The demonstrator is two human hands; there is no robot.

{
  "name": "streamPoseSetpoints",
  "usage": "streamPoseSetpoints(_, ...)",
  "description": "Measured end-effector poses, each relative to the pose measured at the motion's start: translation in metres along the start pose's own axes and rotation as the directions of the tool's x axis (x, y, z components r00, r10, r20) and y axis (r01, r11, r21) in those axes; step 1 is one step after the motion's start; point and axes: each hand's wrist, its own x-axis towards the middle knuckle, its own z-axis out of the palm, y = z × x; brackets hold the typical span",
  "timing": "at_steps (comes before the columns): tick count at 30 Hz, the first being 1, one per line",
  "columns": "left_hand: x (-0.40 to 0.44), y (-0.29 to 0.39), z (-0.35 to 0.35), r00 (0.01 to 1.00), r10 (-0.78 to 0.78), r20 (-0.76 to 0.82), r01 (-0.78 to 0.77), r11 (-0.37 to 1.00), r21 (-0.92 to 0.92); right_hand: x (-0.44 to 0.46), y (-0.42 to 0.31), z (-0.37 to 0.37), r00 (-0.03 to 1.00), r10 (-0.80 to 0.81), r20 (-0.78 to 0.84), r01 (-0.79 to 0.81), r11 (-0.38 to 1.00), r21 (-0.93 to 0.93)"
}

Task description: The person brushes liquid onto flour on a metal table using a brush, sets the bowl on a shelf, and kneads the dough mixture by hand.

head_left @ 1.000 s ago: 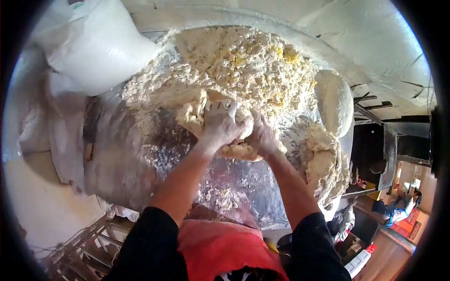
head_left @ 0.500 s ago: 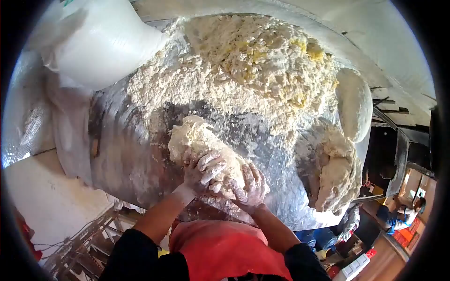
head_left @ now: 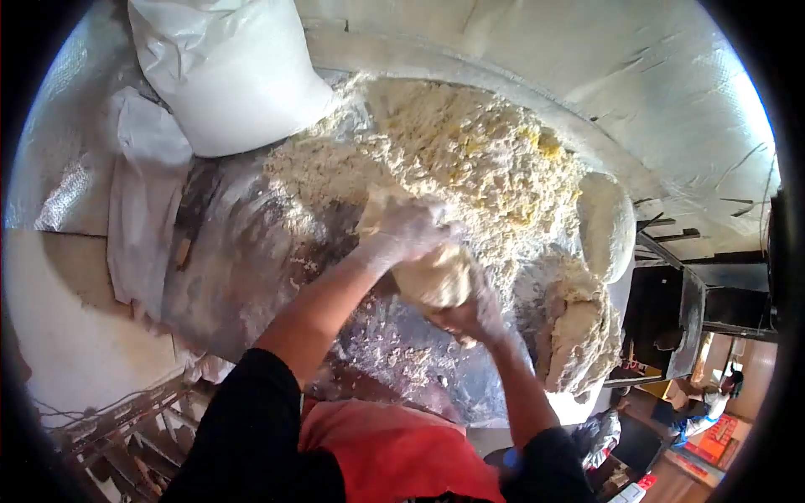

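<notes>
A lump of pale dough is between my two hands over the floury metal table. My left hand, blurred by motion, grips the dough at its upper left. My right hand holds its lower right side, the fingers partly hidden beneath it. Just beyond lies a wide heap of crumbly, flour-covered dough with yellow patches. To the right of my hands sits a rough mass of dough.
A large white sack stands at the upper left. A smooth, pale rounded piece rests by the table's right edge. Dark shelving is beyond it. Another person is at the far lower right.
From near the front edge, the dough lump has moved away from my body with both hands. It is now raised and turned between them. The camera view has shifted too.
</notes>
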Motion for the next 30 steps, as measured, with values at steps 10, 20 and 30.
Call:
streamPoseSetpoints(10, -0.132, -0.088, 0.09, 0.877, -0.191, -0.442, -0.024, 0.9, -0.436, -0.055, 0.003, 0.065, 0.945, -0.267, -0.187, 0.181, 0.906, -0.382)
streamPoseSetpoints(20, -0.057, -0.064, 0.074, 0.804, -0.337, -0.489, 0.113, 0.896, -0.43, 0.015, 0.027, 0.024, 0.978, 0.206, 0.003, -0.189, 0.891, 0.414)
streamPoseSetpoints(30, -0.055, 0.031, 0.026, 0.856, -0.101, -0.508, 0.012, 0.984, -0.176, -0.083, 0.005, 0.072, 0.836, 0.46, 0.3, -0.529, 0.53, 0.663)
